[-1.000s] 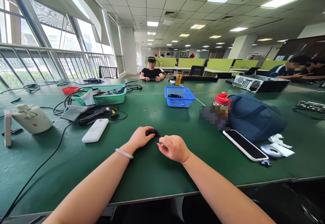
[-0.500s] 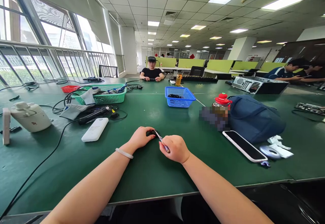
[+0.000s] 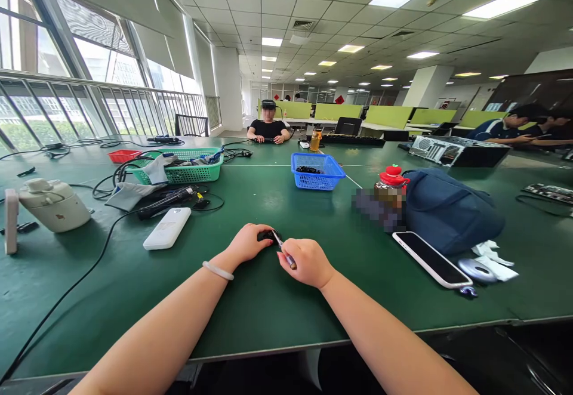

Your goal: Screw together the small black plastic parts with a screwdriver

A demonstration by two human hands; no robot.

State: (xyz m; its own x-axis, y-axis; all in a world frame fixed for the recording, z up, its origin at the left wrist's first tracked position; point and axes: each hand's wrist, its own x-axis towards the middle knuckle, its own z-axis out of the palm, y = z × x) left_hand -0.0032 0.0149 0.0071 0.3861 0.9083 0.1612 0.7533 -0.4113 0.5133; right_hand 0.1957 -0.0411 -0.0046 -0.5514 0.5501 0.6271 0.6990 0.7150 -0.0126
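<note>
On the green table, my left hand (image 3: 248,243) grips a small black part (image 3: 267,235) between thumb and fingers; its exact kind is too small to make out. My right hand (image 3: 308,262) is closed around a screwdriver (image 3: 290,260). The handle end sticks out of the fist toward me, and the metal shaft slants up and left. Its tip touches or nearly touches the right end of the black part. My fingers partly cover both things.
A blue basket (image 3: 318,172) with black pieces stands ahead. Leftward are a white power bank (image 3: 167,228), a green basket (image 3: 197,172) and cables. Rightward lie a phone (image 3: 432,259), a dark blue bag (image 3: 452,210) and a red-lidded bottle (image 3: 393,178). A person (image 3: 268,127) sits opposite.
My right hand has shifted very slightly left, and the screwdriver's handle end has swung a little left and up. My left hand keeps its hold on the black part.
</note>
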